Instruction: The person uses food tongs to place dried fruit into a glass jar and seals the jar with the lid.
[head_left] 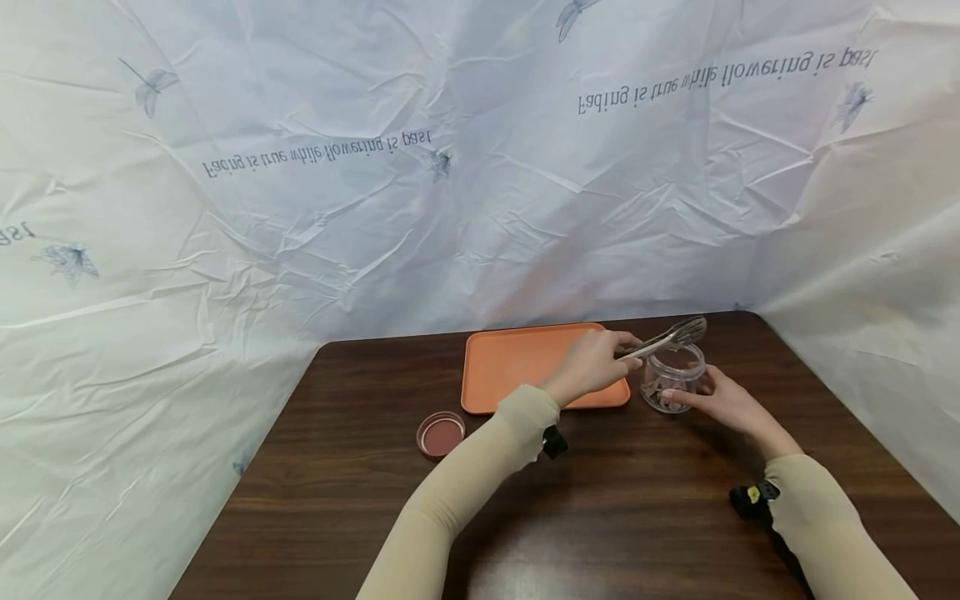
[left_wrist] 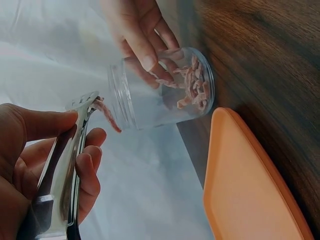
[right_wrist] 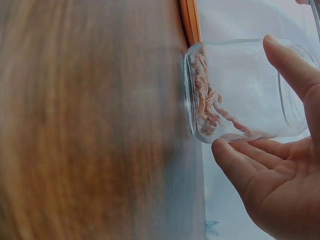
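Observation:
My left hand (head_left: 594,363) grips a pair of metal tongs (head_left: 660,342), whose tips stand over the mouth of a clear jar (head_left: 672,385). In the left wrist view the tongs pinch one thin pinkish-brown dried strip (left_wrist: 108,116), which hangs at the jar's rim. Several similar strips (left_wrist: 194,87) lie on the jar's bottom, and one leans up along the wall. The jar stands upright on the table to the right of the tray. My right hand (head_left: 729,406) holds it from the right side, thumb and fingers around its wall.
An orange tray (head_left: 498,367) lies at the back of the dark wood table (head_left: 360,500), beneath and behind the left hand. Nearer, to its left, a round reddish-brown lid (head_left: 441,435) lies on the table. A white printed sheet (head_left: 465,208) hangs behind and at the sides.

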